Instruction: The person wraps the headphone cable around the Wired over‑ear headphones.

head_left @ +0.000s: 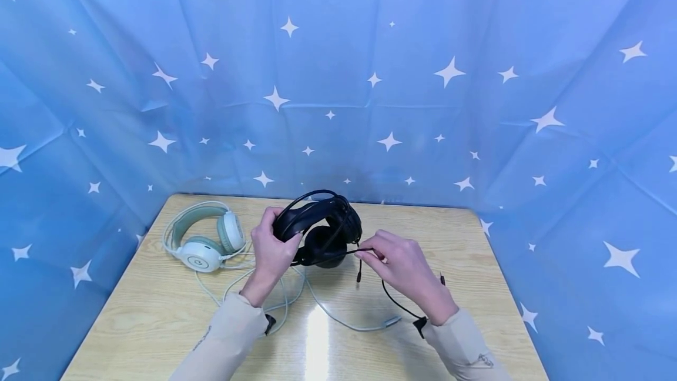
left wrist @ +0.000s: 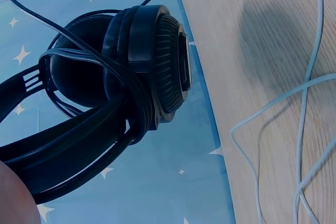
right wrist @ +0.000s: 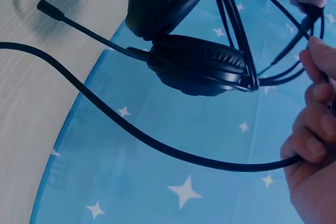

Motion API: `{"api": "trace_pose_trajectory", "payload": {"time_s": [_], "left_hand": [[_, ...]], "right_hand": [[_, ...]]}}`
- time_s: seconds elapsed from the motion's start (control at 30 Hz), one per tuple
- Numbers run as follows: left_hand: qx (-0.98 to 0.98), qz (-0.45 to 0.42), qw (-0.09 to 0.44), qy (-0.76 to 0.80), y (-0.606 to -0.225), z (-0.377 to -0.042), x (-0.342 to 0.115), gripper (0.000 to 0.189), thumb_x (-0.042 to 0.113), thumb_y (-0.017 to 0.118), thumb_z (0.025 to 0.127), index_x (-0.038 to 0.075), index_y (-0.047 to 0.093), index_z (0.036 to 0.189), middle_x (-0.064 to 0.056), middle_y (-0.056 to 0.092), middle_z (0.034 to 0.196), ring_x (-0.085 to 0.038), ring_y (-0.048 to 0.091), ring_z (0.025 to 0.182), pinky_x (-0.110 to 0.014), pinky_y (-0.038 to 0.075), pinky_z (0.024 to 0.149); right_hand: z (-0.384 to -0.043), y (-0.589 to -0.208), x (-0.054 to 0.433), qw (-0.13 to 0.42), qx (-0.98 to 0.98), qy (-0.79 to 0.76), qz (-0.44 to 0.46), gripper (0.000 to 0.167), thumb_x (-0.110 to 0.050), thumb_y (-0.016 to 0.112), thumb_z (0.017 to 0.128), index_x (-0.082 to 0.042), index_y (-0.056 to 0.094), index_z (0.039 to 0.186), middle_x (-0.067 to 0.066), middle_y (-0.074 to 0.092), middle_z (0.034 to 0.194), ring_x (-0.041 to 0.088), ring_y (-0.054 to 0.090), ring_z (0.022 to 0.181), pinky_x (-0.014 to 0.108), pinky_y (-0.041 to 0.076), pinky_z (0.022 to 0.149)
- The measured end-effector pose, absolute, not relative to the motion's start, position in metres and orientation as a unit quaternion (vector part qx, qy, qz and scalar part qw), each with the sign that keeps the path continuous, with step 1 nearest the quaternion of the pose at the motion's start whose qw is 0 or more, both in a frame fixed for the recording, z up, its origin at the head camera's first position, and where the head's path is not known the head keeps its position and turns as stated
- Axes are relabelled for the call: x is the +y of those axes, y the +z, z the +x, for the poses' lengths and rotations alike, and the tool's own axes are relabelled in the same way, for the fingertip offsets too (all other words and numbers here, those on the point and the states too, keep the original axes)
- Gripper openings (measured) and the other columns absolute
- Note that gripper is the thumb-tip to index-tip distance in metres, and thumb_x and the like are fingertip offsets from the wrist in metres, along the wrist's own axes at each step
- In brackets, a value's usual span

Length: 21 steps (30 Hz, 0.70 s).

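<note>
Above the back of the table, my left hand (head_left: 271, 254) grips a black headset (head_left: 301, 221) by its headband. Its ear cups (right wrist: 194, 65) hang to the right, and a thin microphone boom (right wrist: 100, 38) sticks out from one of them. My right hand (head_left: 399, 260) pinches the headset's black cable (right wrist: 157, 145) close to the cups. Loops of that cable wind around one ear cup (left wrist: 170, 61) and the end of the headband. A free length runs from my right hand down by the wrist, with a black plug (head_left: 442, 278) showing beyond it.
White and mint headphones (head_left: 200, 256) lie at the table's back left. Their pale cable (left wrist: 302, 129) loops loosely across the wooden table (head_left: 433, 228), ending in a plug (head_left: 392, 321) near the middle front. A blue star-patterned curtain (head_left: 338, 75) surrounds the back and sides.
</note>
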<state>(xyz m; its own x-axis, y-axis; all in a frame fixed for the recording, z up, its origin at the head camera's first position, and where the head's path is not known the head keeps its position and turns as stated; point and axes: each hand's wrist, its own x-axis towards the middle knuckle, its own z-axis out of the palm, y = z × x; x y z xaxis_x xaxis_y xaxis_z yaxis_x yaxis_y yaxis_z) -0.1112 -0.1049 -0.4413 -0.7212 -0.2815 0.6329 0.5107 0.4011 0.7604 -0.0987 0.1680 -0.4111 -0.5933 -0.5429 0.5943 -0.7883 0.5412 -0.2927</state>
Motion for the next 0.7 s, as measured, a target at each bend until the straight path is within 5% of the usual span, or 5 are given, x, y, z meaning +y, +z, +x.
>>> {"api": "trace_pose_trajectory", "payload": {"time_s": [0.23,0.37,0.7], "left_hand": [[-0.75,-0.102,0.335,-0.561,-0.439,-0.112,-0.112,0.035,0.001,0.07,0.062,-0.001,0.065,0.096,-0.012,0.071,0.079,-0.017,0.057,0.066,-0.02,0.042,0.061],[-0.761,-0.122,0.304,-0.56,-0.437,-0.112,-0.115,0.035,0.001,0.069,0.062,0.0,0.065,0.097,-0.012,0.07,0.08,-0.017,0.056,0.066,-0.022,0.042,0.061],[-0.75,-0.145,0.212,-0.61,-0.434,-0.112,-0.125,0.034,-0.006,0.064,0.064,0.001,0.065,0.097,-0.005,0.066,0.083,-0.014,0.056,0.071,-0.022,0.043,0.065]], "right_hand": [[-0.103,-0.414,0.176,0.262,-0.865,0.235,0.356,0.015,-0.024,0.085,0.083,-0.019,0.074,0.091,-0.012,0.058,0.078,0.0,0.046,0.062,0.017,0.035,0.049],[-0.107,-0.415,0.18,0.267,-0.871,0.22,0.348,0.015,-0.028,0.082,0.086,-0.018,0.073,0.091,-0.01,0.06,0.081,0.003,0.049,0.062,0.02,0.039,0.049],[-0.112,-0.41,0.182,0.256,-0.871,0.255,0.332,0.015,-0.008,0.081,0.088,-0.014,0.075,0.101,-0.006,0.059,0.09,0.009,0.051,0.07,0.027,0.044,0.057]]}}
